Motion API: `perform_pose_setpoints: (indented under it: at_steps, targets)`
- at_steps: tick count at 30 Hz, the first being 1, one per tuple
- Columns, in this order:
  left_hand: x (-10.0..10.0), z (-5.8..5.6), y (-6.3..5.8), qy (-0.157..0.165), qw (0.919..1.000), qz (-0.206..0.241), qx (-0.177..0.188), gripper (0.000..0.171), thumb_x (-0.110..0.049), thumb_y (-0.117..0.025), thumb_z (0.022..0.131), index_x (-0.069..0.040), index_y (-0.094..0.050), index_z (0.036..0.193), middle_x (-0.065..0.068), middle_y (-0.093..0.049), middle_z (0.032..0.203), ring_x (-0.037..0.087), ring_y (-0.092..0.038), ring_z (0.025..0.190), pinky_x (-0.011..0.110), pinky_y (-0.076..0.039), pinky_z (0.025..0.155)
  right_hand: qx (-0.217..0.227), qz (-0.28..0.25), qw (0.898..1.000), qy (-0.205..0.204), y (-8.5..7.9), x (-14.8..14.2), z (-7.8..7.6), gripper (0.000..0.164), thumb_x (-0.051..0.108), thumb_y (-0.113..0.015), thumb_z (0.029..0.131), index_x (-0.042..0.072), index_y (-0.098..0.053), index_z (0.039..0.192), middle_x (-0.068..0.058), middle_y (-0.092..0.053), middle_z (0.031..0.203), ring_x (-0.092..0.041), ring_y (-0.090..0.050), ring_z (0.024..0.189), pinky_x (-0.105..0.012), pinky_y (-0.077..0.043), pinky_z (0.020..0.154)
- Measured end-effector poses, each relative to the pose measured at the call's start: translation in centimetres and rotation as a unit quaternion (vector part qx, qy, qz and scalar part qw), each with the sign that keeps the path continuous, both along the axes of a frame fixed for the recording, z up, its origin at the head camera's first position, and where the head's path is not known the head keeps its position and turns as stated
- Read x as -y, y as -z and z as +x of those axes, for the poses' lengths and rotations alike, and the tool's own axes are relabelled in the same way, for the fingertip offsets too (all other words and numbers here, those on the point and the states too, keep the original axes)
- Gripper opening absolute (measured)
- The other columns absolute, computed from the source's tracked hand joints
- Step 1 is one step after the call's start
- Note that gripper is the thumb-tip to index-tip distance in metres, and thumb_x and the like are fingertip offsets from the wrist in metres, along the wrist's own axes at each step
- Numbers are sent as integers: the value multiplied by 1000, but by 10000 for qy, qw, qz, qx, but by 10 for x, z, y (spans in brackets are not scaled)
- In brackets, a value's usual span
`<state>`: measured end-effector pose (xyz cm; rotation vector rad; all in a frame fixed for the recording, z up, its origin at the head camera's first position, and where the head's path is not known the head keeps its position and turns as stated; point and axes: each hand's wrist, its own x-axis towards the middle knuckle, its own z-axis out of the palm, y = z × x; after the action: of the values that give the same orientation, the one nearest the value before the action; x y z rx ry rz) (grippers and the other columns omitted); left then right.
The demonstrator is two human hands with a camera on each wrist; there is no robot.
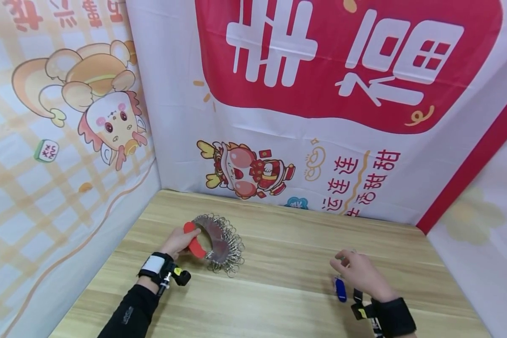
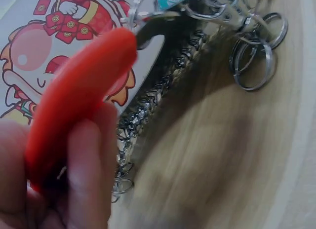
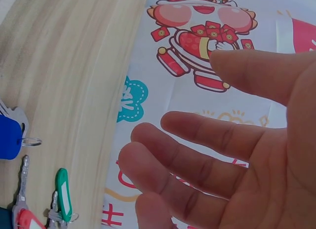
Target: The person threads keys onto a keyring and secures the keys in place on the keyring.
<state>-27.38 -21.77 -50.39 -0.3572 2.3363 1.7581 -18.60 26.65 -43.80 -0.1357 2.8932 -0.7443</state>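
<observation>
My left hand (image 1: pixel 177 241) grips the red handle (image 1: pixel 196 245) of a key holder, a curved metal plate (image 1: pixel 216 234) fringed with many small wire rings. In the left wrist view, fingers and thumb wrap the red handle (image 2: pixel 81 86), with metal rings (image 2: pixel 254 66) hanging beyond it. Over the right part of the table is my right hand (image 1: pixel 361 272), its fingers apart and holding nothing. Beside it lies a key with a blue tag (image 1: pixel 340 289). The right wrist view also shows keys with a green tag (image 3: pixel 63 194) and a red tag (image 3: pixel 30 221).
The wooden table (image 1: pixel 270 300) meets a printed white cloth (image 1: pixel 177 155) at the back. Another printed cloth (image 1: pixel 8 206) stands along the left side. A dark teal thing (image 3: pixel 6 219) shows partly at the right wrist view's corner.
</observation>
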Motion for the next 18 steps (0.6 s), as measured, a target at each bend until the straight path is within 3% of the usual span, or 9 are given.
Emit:
perform_pose_setpoints:
  at_steps: [8, 11, 18]
  targets:
    - [-6, 6, 4, -100, 9930, 1139, -283, 35, -22, -66, 88, 10, -54, 99, 7, -64, 70, 12, -63, 58, 25, -52, 56, -21, -101, 9999, -11, 2, 0, 4, 47, 42, -57, 92, 1, -62, 113, -7, -63, 95, -20, -59, 84, -41, -49, 69]
    - [-9, 10, -3, 12, 9895, 1415, -293, 36, -21, -67, 88, 10, -54, 100, 7, -65, 71, 11, -63, 59, 24, -52, 57, -20, -122, 9999, 6, 3, 0, 4, 45, 40, -58, 92, 1, -62, 113, -7, -63, 95, -21, -60, 85, -41, -49, 70]
    - [-16, 24, -32, 659, 9790, 1912, -274, 38, -18, -63, 91, 10, -46, 111, 6, -62, 78, 11, -64, 67, 27, -53, 66, 5, -119, 9999, 14, 1, 0, 5, 49, 45, -57, 91, 2, -62, 113, -6, -63, 95, -20, -59, 85, -41, -49, 70]
